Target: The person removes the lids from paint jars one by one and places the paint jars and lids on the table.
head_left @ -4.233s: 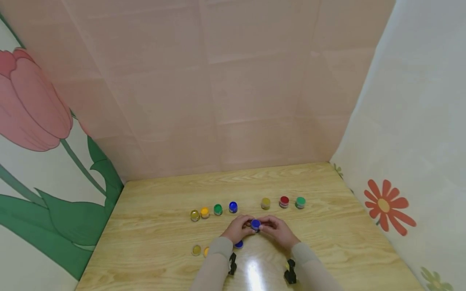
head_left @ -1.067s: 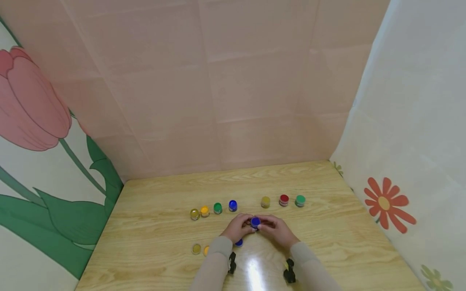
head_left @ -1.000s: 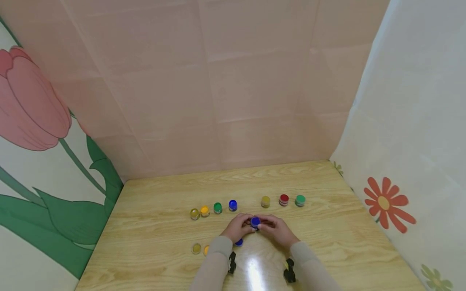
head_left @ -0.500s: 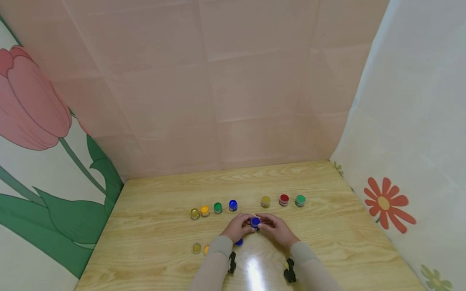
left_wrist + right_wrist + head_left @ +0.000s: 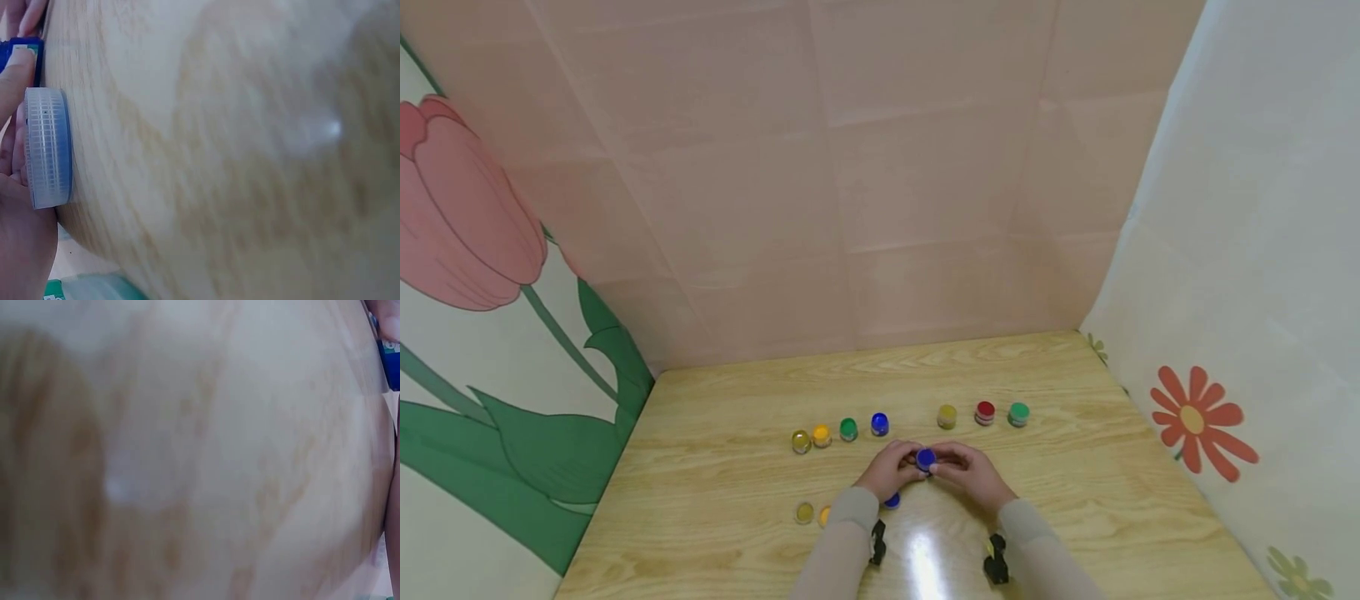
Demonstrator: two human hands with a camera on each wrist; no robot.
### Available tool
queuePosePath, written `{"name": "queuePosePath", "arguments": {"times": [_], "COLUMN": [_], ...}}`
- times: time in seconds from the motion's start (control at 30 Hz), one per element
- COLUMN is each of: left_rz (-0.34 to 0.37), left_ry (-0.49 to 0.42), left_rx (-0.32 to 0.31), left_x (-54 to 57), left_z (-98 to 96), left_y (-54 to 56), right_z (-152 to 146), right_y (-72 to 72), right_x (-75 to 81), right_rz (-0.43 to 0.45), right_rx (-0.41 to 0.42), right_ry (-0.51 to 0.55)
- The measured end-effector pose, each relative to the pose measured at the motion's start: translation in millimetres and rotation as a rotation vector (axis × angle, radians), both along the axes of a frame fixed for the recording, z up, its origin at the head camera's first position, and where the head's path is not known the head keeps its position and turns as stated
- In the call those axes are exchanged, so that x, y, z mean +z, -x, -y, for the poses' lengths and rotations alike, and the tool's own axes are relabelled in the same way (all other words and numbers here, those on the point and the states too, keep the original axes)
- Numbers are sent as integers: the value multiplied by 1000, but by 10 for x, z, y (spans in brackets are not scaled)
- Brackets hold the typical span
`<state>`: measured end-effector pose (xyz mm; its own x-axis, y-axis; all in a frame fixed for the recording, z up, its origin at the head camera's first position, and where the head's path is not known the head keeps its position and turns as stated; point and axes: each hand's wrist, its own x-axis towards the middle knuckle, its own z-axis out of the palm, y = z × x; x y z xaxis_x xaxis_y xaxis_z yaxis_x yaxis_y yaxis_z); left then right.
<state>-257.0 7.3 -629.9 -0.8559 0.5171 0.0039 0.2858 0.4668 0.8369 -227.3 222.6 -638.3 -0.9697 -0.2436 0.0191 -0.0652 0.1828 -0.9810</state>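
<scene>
Both hands meet over the table around a small blue paint jar (image 5: 927,459). My left hand (image 5: 889,472) grips its left side, and in the left wrist view the thumb lies on the label of this blue jar (image 5: 36,59). On the other side my right hand (image 5: 972,476) holds the jar between thumb and fingers. Part of the jar (image 5: 392,365) shows at the right wrist view's edge. Under the left wrist is a blue lid (image 5: 892,502); the left wrist view shows its ridged, translucent side (image 5: 49,147). The jar's underside is hidden.
Behind the left hand stand ochre (image 5: 801,442), yellow (image 5: 822,435), green (image 5: 848,429) and blue jars (image 5: 880,424). Farther right are ochre (image 5: 947,417), red (image 5: 985,413) and green jars (image 5: 1018,414). An ochre lid (image 5: 804,512) and a partly covered orange lid (image 5: 825,517) lie near the left sleeve.
The jar and left hand stay in place. The right fingers shift slightly on the jar; their tips reached farther out half a second ago. The other jars have not moved.
</scene>
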Motion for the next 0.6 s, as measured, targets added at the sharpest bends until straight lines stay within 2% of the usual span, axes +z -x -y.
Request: {"name": "queuePosePath", "arguments": {"times": [0.17, 0.33, 0.6], "left_rz": [7, 2, -23], "left_ry": [-10, -6, -8], "left_rx": [0, 0, -3], "left_x": [-4, 43, 71], "left_z": [5, 5, -8], "left_y": [1, -29, -53], "right_z": [14, 31, 50], "right_y": [-4, -9, -19], "right_x": [15, 31, 39], "right_rz": [16, -1, 16], "right_rx": [3, -6, -8], "right_ry": [-5, -33, 15]}}
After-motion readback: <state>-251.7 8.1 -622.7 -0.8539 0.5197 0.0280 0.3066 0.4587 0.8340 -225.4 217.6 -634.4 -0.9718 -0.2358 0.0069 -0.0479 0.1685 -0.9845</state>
